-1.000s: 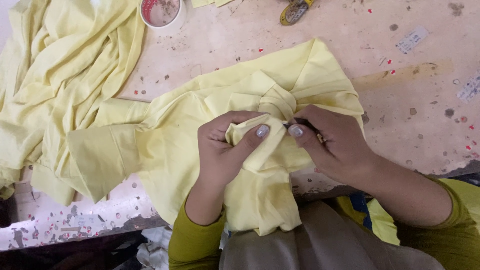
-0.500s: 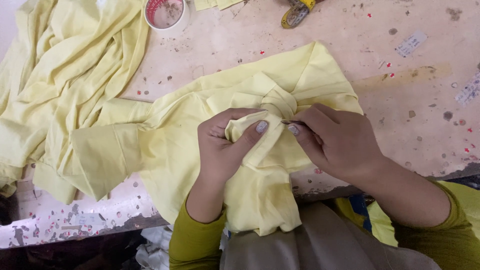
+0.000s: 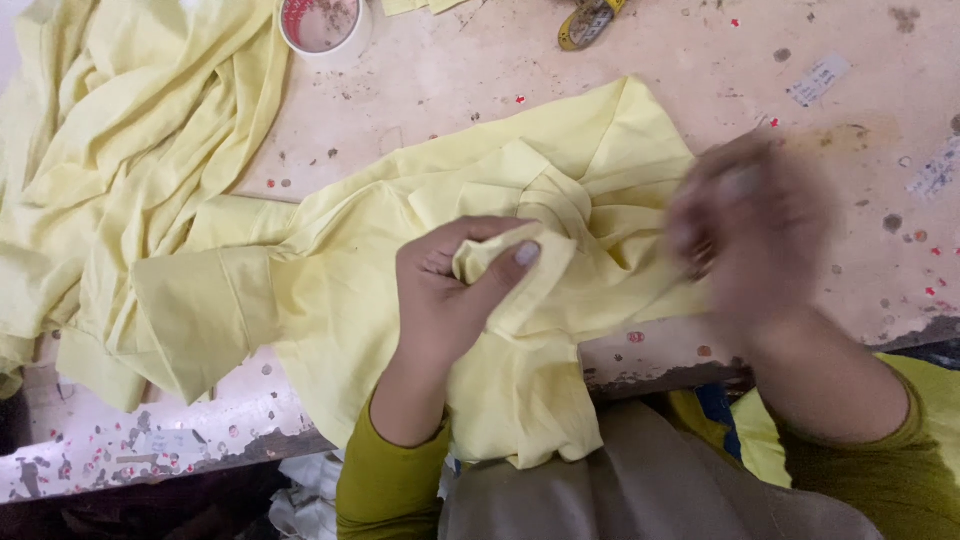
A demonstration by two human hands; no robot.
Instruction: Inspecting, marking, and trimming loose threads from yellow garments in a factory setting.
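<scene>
- Yellow fabric heap (image 3: 110, 170) lies left of the pale yellow garment (image 3: 420, 300), a tape roll (image 3: 322, 25) beyond.
- Left hand (image 3: 450, 290) pinches a garment fold, thumb clamped, keeping it raised.
- Right hand (image 3: 750, 230), right of the garment, is blurred; grip unclear.

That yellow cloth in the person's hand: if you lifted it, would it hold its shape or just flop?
Probably flop: the yellow cloth bunches in the left hand and droops over the table edge. It looks thin and light, judging by its soft folds. Pushed, it would likely wrinkle rather than slide whole.
</scene>
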